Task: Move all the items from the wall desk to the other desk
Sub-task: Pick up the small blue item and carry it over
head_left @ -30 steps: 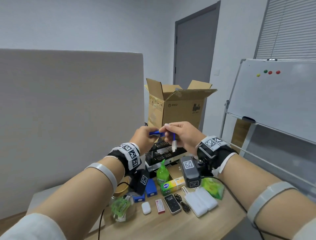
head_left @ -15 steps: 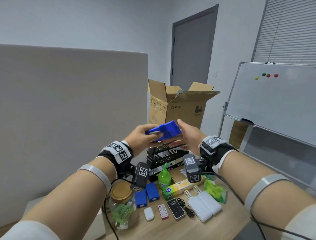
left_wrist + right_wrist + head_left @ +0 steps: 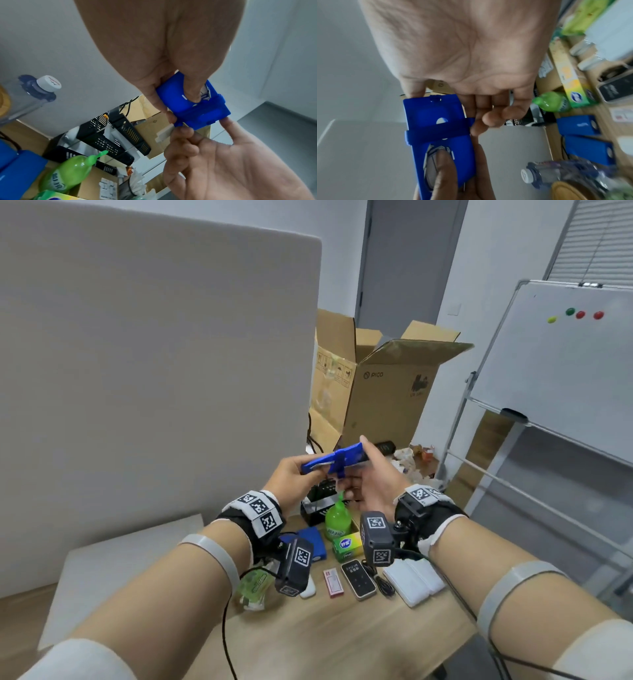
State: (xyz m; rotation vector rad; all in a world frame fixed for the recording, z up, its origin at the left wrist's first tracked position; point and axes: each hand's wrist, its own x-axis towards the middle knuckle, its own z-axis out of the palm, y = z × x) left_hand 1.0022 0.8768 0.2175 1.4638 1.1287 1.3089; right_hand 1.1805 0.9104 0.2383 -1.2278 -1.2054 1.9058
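Flat blue plastic card case held up in air above wooden worktop, between both hands. Left hand grip pinched on one end, thumb on top. Right hand grip curled round other end, likely steadying for carry.

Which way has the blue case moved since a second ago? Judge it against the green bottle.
Yes: the blue case sits lower, nearer the green bottle's tip.

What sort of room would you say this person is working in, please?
Most likely an office or small meeting room. A whiteboard on a stand carries coloured magnets, a grey partition backs a wooden desk, and an open cardboard box stands near a plain grey door.
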